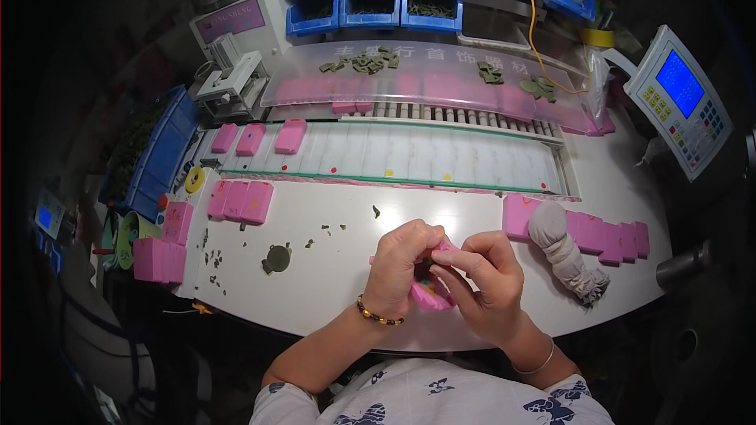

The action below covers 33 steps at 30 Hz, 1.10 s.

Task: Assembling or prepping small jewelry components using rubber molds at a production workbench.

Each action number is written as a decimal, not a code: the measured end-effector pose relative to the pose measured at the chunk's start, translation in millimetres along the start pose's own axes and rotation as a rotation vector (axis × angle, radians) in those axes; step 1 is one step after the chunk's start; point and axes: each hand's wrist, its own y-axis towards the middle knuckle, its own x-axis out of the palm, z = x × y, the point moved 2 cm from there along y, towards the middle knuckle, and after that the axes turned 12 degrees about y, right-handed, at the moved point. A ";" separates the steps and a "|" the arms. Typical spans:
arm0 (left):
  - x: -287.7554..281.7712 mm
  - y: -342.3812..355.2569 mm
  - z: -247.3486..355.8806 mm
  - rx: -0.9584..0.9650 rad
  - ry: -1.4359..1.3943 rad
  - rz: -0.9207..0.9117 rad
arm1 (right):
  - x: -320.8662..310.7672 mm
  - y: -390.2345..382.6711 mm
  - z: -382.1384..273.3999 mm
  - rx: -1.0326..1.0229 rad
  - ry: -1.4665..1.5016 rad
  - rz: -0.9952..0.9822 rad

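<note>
Close in front of my body, my left hand (399, 271) is closed around a pink rubber-like block (432, 299) that looks parted and bent. My right hand (490, 287) pinches at the upper side of that same pink piece with thumb and forefinger. A dark spot shows inside it between my hands, too small to make out. To the left on the white tabletop lies a dark green disc (276, 259) with a small tab. Green crumbs (309, 243) are scattered beside it.
Pink blocks stand at the left (256, 203) and right (587, 230). A tied whitish cloth bundle (561, 252) lies right of my hands. Beyond are a white slatted track (409, 153), green pieces on a clear cover (429, 55), blue bins (431, 8) and a keypad screen panel (679, 98).
</note>
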 end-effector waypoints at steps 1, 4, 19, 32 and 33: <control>-1.3 0.8 -2.4 0.001 -0.001 0.001 | 0.7 0.0 0.2 0.008 0.005 -0.001; 5.4 2.1 3.3 0.054 0.064 0.019 | 1.7 -2.1 2.9 0.015 0.007 -0.009; -5.1 -26.9 10.5 -0.241 0.018 -0.278 | -12.4 -14.2 3.0 -0.210 -0.084 -0.096; 2.4 -11.4 31.8 1.021 1.237 0.141 | 9.1 -39.5 43.7 0.955 1.020 0.365; 2.5 -11.2 35.8 1.106 1.336 0.165 | 5.2 -40.1 47.4 0.935 0.892 0.316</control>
